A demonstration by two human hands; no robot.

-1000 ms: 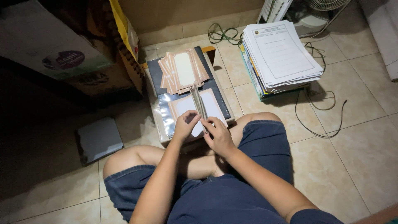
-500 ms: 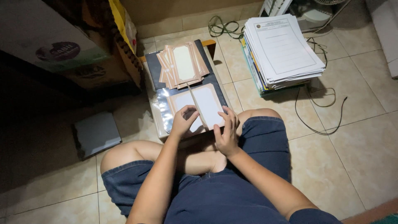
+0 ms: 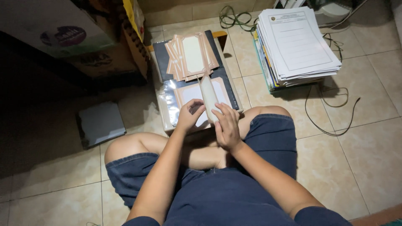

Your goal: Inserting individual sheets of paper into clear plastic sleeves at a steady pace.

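I sit cross-legged on a tiled floor with an open dark folder [image 3: 161, 54] in front of my knees. My right hand [image 3: 226, 125] grips the near end of a pale sheet [image 3: 208, 94], which stands curled on its edge. Beside it, my left hand [image 3: 189, 115] pinches the sheet's lower left corner, over a shiny plastic sleeve [image 3: 167, 100] that has a bordered page inside. A fanned stack of cream cards with orange borders [image 3: 190, 54] lies on the folder's far half.
A tall stack of printed papers [image 3: 295, 42] lies at the right, with a dark cable [image 3: 331, 121] looping on the tiles beside it. A cardboard box [image 3: 75, 37] stands at the left. A flat grey pad [image 3: 100, 123] lies near my left knee. Green cord [image 3: 234, 16] sits at the back.
The pale sheet, which lay nearly flat under my hands, now stands curled up on its edge. Both hands have shifted slightly toward its near end.
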